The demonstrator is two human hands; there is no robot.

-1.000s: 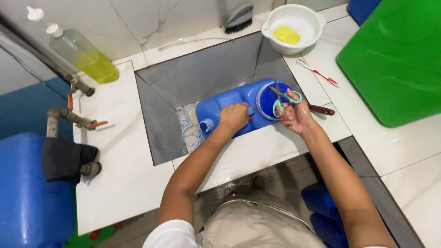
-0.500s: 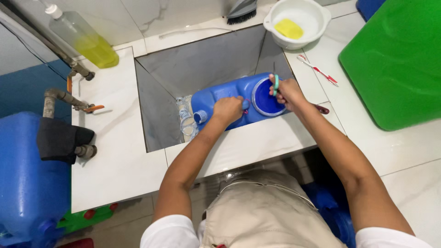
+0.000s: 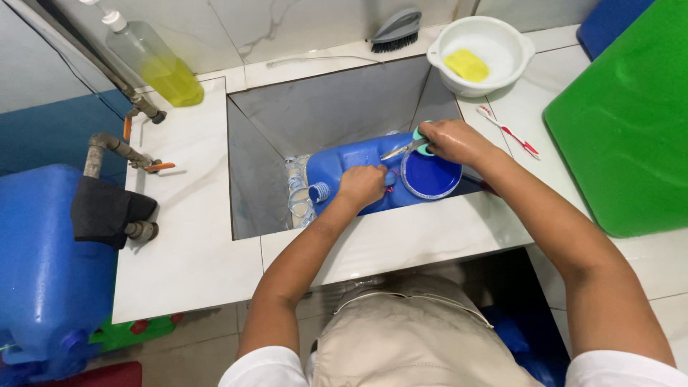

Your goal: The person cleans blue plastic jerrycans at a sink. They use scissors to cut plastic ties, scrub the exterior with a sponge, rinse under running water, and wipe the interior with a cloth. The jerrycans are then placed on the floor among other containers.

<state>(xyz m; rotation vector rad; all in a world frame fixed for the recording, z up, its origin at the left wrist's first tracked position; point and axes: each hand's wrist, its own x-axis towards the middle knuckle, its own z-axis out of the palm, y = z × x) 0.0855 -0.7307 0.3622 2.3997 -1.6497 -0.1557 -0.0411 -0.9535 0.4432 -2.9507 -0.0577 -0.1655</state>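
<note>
Scissors [image 3: 403, 149] had swung down flat against the blue jerrycan [image 3: 358, 168], centre frame in the sink [image 3: 272, 143]; our right hand [image 3: 451, 141] kept its fingers clamped on their handles, while our left hand [image 3: 362, 186] stayed pressed on the can beside its cut round opening [image 3: 430, 176].

Scissors [image 3: 405, 147]: handles covered by right hand [image 3: 453, 142]; only blades and a bit of green loop show. Blade tips too small to tell whether touching blue jerrycan [image 3: 358, 159]. Left hand [image 3: 362, 185] hides part of jerrycan's top; fingers curl out of sight. Green board [image 3: 631, 122] cut off by right and top edges. Blue drum [image 3: 43, 265] cut off at left edge. Soap bottle [image 3: 154, 61]: pump head cropped at top.
</note>
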